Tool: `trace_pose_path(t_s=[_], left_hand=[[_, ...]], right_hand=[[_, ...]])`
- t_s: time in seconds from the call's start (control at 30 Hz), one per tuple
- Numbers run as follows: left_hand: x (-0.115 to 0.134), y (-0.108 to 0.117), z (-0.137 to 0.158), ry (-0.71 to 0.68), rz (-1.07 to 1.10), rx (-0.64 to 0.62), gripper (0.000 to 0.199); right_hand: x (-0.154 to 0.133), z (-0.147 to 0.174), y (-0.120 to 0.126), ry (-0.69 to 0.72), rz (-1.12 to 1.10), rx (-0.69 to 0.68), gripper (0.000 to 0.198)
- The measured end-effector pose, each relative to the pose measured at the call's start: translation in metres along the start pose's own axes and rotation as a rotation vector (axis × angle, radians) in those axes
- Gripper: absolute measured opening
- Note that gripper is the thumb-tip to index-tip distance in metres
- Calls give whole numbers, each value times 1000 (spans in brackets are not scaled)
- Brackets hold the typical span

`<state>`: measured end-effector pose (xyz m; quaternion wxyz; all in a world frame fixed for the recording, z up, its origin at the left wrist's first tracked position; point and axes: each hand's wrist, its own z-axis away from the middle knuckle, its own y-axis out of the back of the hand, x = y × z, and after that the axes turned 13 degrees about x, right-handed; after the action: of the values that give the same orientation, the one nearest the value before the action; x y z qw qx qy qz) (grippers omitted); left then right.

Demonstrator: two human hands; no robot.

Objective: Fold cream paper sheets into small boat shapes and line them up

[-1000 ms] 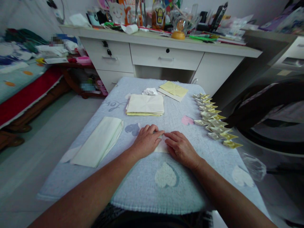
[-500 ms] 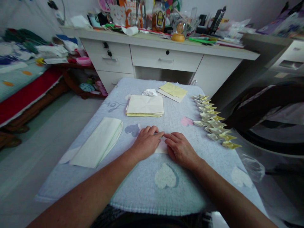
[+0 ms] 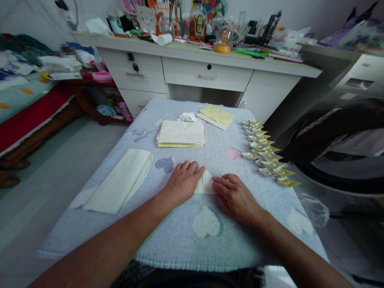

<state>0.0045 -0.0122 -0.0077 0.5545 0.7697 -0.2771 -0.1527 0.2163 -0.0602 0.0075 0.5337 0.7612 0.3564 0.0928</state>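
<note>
Two hands (image 3: 182, 180) (image 3: 237, 196) touching pale paper (image 3: 206, 185), fingers (image 3: 222, 184) close together (pinching or pressing, cannot tell), over blue cloth (image 3: 177, 244)

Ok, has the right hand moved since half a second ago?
Yes: the right hand shifted rightward and slightly toward the person, judged against the nearest pale heart on the cloth.

I saw a table (image 3: 168, 240) draped in a pale blue cloth (image 3: 75, 226) printed with hearts (image 3: 206, 222), a small folded paper (image 3: 206, 186) lying near its middle. Beyond it lay a stack of white and yellow sheets (image 3: 181, 133), a crumpled white scrap (image 3: 186, 117) and a yellow sheet (image 3: 216, 113) over a white sheet (image 3: 211, 123). A long folded pale bundle (image 3: 120, 182) lay at left, and small paper boats (image 3: 271, 155) stood grouped at right.
</note>
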Motion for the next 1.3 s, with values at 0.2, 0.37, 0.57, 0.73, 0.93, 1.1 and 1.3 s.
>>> trace_pose_path(t_s=[0.2, 0.37, 0.57, 0.73, 0.93, 1.1, 1.3], left_hand=[[-1, -1, 1, -12, -5, -2, 44], [-2, -3, 1, -16, -2, 6, 45], [-3, -5, 1, 20, 46, 24, 41], [-9, -5, -2, 78, 224, 68, 44], [-17, -6, -3, 130, 378, 107, 46], [-18, -7, -7, 186, 533, 131, 45], [-14, -3, -12, 299, 652, 110, 47]], right_hand=[[-3, 17, 10, -35, 5, -19, 34], [-4, 30, 22, -54, 3, -37, 34], [-1, 16, 36, -90, -69, -94, 12], [2, -25, 22, -273, 15, 78, 11], [11, -46, -17, -317, 256, -9, 26], [17, -40, -31, -381, 144, 6, 24], [12, -42, -29, -417, -61, 39, 18]])
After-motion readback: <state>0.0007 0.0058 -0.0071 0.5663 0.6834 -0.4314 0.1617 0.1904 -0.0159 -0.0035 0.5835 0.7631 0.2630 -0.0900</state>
